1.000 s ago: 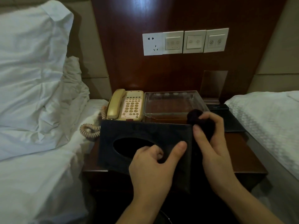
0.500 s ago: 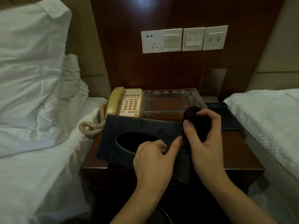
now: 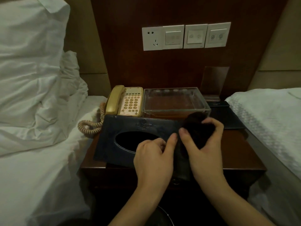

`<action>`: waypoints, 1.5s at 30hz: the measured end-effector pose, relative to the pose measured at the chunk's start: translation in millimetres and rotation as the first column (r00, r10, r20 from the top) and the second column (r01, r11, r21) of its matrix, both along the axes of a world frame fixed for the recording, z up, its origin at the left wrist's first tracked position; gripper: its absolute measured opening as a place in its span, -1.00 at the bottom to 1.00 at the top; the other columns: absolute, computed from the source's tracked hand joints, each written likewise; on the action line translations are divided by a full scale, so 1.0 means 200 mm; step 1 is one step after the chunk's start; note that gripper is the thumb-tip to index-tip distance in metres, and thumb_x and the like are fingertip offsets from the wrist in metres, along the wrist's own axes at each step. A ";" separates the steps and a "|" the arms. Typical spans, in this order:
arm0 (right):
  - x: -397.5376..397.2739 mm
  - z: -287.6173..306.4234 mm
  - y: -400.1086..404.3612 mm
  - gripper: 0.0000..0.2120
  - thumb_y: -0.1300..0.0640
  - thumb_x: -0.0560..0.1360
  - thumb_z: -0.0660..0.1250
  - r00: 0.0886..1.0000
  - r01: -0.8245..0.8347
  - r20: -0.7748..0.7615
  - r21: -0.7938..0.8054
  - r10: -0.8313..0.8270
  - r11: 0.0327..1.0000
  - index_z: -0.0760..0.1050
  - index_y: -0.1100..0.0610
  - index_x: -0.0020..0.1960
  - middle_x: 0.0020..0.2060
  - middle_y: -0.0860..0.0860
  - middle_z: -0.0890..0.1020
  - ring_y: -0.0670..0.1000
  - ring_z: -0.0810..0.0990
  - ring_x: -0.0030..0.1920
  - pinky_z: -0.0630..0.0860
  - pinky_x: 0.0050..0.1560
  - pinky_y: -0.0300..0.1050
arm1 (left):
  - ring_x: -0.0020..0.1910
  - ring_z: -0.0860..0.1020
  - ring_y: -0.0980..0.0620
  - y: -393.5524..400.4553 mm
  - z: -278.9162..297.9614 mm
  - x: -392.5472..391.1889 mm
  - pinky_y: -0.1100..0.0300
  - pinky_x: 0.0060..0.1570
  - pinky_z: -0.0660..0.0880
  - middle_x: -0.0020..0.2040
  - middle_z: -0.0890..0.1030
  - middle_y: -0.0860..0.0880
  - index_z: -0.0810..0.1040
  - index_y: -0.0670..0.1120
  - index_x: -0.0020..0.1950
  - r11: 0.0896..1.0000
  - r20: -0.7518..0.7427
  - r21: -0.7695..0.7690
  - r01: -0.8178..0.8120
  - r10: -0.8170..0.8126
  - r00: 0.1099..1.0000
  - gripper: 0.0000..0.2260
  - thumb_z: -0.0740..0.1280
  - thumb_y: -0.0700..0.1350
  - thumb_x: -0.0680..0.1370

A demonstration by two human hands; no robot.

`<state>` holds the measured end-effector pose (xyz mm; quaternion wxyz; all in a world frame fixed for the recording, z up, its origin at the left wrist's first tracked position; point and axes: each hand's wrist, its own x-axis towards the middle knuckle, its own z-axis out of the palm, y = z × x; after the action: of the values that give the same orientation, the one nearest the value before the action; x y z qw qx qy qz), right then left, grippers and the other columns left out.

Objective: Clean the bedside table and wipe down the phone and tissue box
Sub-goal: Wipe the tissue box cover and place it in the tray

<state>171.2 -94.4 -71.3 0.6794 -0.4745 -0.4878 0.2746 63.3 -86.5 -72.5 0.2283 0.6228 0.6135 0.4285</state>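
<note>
The dark tissue box [image 3: 127,128] is tilted up over the front of the wooden bedside table [image 3: 236,152], its top with the oval slot facing me. My left hand [image 3: 154,159] grips the box, fingers hooked into the slot and thumb on its top face. My right hand [image 3: 205,144] holds a bunched dark cloth [image 3: 197,128] against the box's right end. The cream phone [image 3: 125,101] sits behind the box at the back left, its coiled cord [image 3: 91,126] hanging over the table's left edge.
A clear acrylic tray [image 3: 175,101] stands behind the box, with a dark flat pad [image 3: 226,115] and an acrylic card stand [image 3: 213,82] to its right. White beds flank the table: pillows [image 3: 32,62] left, a quilted cover [image 3: 268,115] right. Wall switches [image 3: 185,36] sit above.
The tissue box has shifted a little to the right and away from me. My right hand with the cloth has moved left along the box's right end; my left hand keeps its grip.
</note>
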 end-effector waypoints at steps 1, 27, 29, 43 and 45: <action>-0.02 -0.04 -0.04 -0.57 0.24 0.46 0.45 1.000 0.005 -0.002 0.002 -0.005 1.000 0.29 -0.16 0.03 -0.03 -0.14 0.49 -0.32 0.54 -0.07 0.47 -0.11 -0.43 | -0.30 0.42 0.03 0.01 0.00 0.00 0.08 -0.30 0.23 -0.49 0.36 0.06 0.29 0.00 -0.50 1.000 0.015 0.002 -0.010 0.010 1.000 -0.45 0.23 0.28 0.58; -0.09 0.06 0.00 -0.70 -0.07 0.46 0.38 0.975 -0.216 0.037 -0.068 0.219 0.974 0.27 -0.26 0.04 0.00 -0.13 0.54 -0.26 0.59 -0.06 0.50 -0.15 -0.39 | -0.53 0.39 0.15 0.06 0.08 -0.12 0.13 -0.33 0.31 -0.57 0.40 0.10 0.35 0.00 -0.48 0.999 0.225 0.034 -0.038 0.030 0.974 -0.47 0.26 0.24 0.60; -0.12 -0.03 -0.09 -0.69 -0.16 0.38 0.37 0.972 -0.232 0.001 -0.136 0.234 0.963 0.29 -0.35 0.01 0.09 -0.16 0.55 -0.21 0.59 0.04 0.54 -0.02 -0.27 | -0.49 0.44 0.09 0.08 0.07 -0.14 0.02 -0.31 0.39 -0.54 0.45 0.06 0.42 -0.04 -0.47 0.999 0.251 0.036 -0.040 0.029 0.968 -0.47 0.27 0.25 0.60; 0.08 0.15 0.08 -0.67 -0.13 0.35 0.48 1.000 0.000 0.011 -0.011 0.000 1.000 0.38 -0.16 -0.02 -0.11 -0.18 0.56 -0.14 0.60 -0.06 0.58 -0.08 -0.19 | -0.38 0.47 0.14 0.06 0.13 -0.16 0.09 -0.31 0.39 -0.37 0.50 0.07 0.44 -0.04 -0.28 0.910 -0.014 0.089 0.405 -0.405 0.914 -0.64 0.26 0.12 0.64; 0.07 0.14 0.07 -0.62 -0.21 0.31 0.43 0.999 0.003 -0.054 -0.013 -0.003 1.000 0.37 -0.16 0.04 -0.04 -0.14 0.56 -0.09 0.61 0.00 0.57 -0.04 -0.16 | -0.36 0.45 0.21 0.05 0.12 -0.10 0.23 -0.29 0.36 -0.35 0.50 0.14 0.40 -0.02 -0.26 0.910 0.131 0.053 0.410 -0.414 0.901 -0.67 0.25 0.06 0.66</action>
<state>185.0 -79.8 -44.0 0.6896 -0.4720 -0.4667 0.2895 43.3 -77.2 -48.3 0.3485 0.7095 0.4453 0.4207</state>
